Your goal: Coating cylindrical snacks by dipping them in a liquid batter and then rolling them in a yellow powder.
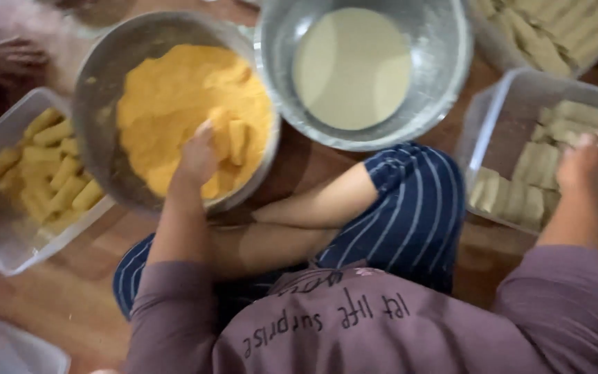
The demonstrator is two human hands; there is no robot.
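Left hand (198, 156), fingers curled on a crumb-coated roll (233, 138), rests in grainy orange breadcrumbs within a round metal bowl (98, 83). Right hand (586, 163), finger position blurred and indeterminate, rests on pale smooth rolls (538, 163) in a clear plastic container (500, 118).

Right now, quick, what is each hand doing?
Left hand: in the bowl of orange crumbs, touching a coated roll; grip unclear.
Right hand: on the pale rolls in the clear tub; blurred, grip unclear.

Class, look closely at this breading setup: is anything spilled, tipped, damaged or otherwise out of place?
Nothing stands out. The crumb bowl and batter bowl sit upright, and rolls lie inside their clear tubs. The left hand works in the crumbs; the right hand reaches into a tub.
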